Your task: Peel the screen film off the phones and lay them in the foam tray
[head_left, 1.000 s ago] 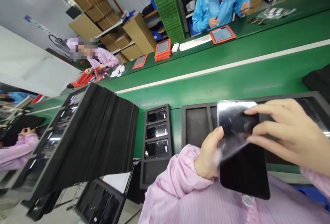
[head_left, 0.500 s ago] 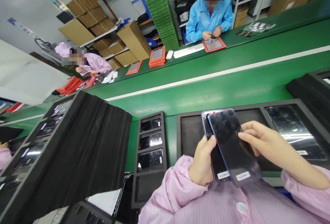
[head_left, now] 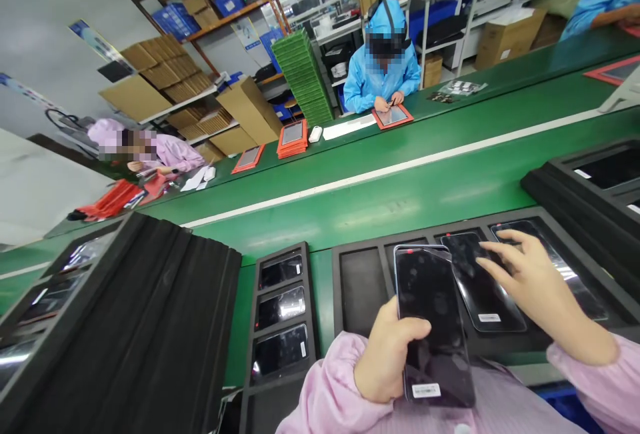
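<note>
My left hand (head_left: 387, 351) is wrapped round a smartphone (head_left: 433, 334), its dark screen facing me and a white label near its lower end. Thumb pressed on the screen edge, the hand keeps this phone above the front of a black foam tray (head_left: 345, 254). Beside it, a second smartphone (head_left: 487, 294) lies in a slot of the tray, screen up. Over the tray hovers my right hand (head_left: 537, 281), thumb and fingers spread with nothing between them. Another phone (head_left: 575, 281) lies in the slot partly behind that hand.
A narrower tray (head_left: 313, 327) with several phones is to the left, beside a tall stack of black foam trays (head_left: 150, 314). More trays (head_left: 575, 201) are stacked at right. Beyond the green bench (head_left: 360, 211), co-workers (head_left: 383, 67) sit near red-framed items (head_left: 293, 137).
One of the two phones held together is now in a tray slot. My right hand has come off it and opened. My left hand still has the other phone. The view has shifted.
</note>
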`<state>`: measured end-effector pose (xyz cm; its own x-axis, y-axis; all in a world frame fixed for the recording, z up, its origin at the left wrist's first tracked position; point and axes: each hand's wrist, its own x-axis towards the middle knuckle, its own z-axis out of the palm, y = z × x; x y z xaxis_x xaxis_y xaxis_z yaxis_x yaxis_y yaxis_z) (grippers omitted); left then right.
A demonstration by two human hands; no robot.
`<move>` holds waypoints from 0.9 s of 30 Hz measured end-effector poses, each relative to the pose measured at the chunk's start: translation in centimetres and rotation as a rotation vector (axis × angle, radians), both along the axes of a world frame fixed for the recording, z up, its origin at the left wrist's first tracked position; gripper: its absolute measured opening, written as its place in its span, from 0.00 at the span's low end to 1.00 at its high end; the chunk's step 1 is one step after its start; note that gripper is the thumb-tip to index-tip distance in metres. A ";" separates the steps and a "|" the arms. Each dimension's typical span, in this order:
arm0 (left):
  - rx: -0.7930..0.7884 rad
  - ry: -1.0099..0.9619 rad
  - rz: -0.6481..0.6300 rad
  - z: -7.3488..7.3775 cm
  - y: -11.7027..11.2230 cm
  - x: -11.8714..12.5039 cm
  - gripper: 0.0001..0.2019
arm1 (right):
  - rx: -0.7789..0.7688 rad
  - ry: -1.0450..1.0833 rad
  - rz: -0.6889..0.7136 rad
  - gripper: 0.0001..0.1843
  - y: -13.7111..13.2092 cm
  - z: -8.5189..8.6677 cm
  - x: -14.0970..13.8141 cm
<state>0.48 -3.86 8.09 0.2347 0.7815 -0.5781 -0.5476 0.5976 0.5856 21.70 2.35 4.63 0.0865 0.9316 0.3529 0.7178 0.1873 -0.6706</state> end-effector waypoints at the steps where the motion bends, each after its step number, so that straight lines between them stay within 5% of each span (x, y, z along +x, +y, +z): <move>1: -0.002 0.006 -0.025 0.2 0.0 0.2 0.13 | 0.136 -0.043 0.098 0.16 -0.2 1.0 -0.6; 4: 0.007 0.039 -0.076 0.7 -0.1 0.4 0.15 | 0.349 -0.100 0.353 0.09 -0.5 4.5 -2.4; 7: 0.029 0.064 -0.108 0.9 -0.3 0.3 0.17 | 0.412 -0.176 0.406 0.10 -0.2 6.7 -4.0; 10: 0.050 0.045 -0.087 0.9 -0.6 0.0 0.16 | 0.501 -0.242 0.461 0.11 -0.8 7.2 -4.6; 16: 0.053 -0.090 0.008 1.3 -1.0 -0.5 0.10 | 0.520 -0.400 1.010 0.15 -4.7 7.6 -3.2; 20: 0.044 -0.058 0.054 1.8 -0.5 -0.6 0.08 | 0.459 -0.456 1.189 0.16 -4.0 8.5 -3.5; 23: -0.023 -0.173 0.072 1.9 0.2 -0.3 0.15 | 0.454 -0.360 1.161 0.22 -2.1 7.9 -4.0; 27: -0.062 -0.303 0.077 1.7 0.6 0.0 0.15 | 0.490 -0.331 0.909 0.11 -0.2 5.7 -4.1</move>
